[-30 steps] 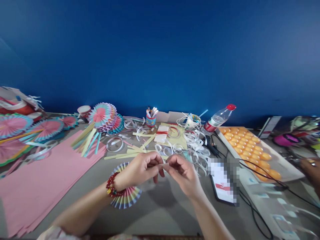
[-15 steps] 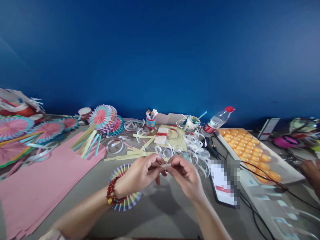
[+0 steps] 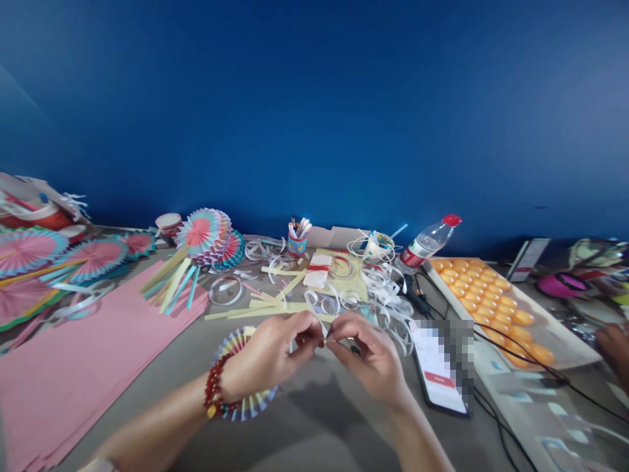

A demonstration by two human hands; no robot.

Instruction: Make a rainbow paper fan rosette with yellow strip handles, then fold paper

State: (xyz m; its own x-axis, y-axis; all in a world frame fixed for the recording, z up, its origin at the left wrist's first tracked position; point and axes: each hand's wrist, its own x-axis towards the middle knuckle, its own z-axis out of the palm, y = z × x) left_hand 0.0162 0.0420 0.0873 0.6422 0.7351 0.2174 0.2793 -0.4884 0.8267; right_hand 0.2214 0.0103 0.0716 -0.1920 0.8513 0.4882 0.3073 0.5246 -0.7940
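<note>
My left hand and my right hand meet above the grey table, fingertips almost touching. Between them is a small pale strip, pinched at both ends and seen nearly edge-on; its material is hard to tell. Under my left wrist, which wears a red bead bracelet, lies a pleated paper rosette in yellow and purple, partly hidden. Just beyond my fingers are pale yellow paper strips and curls of white backing strip.
Pink paper sheets and pleated paper fans are at left. Behind stand a pen cup and a bottle. To the right lie a phone, black cables and a tray of orange pieces. Another person's hand shows far right.
The strip has turned from showing its flat side to nearly edge-on. Both hands sit slightly lower in the picture, still pinching, and my fingertips have shifted around the strip.
</note>
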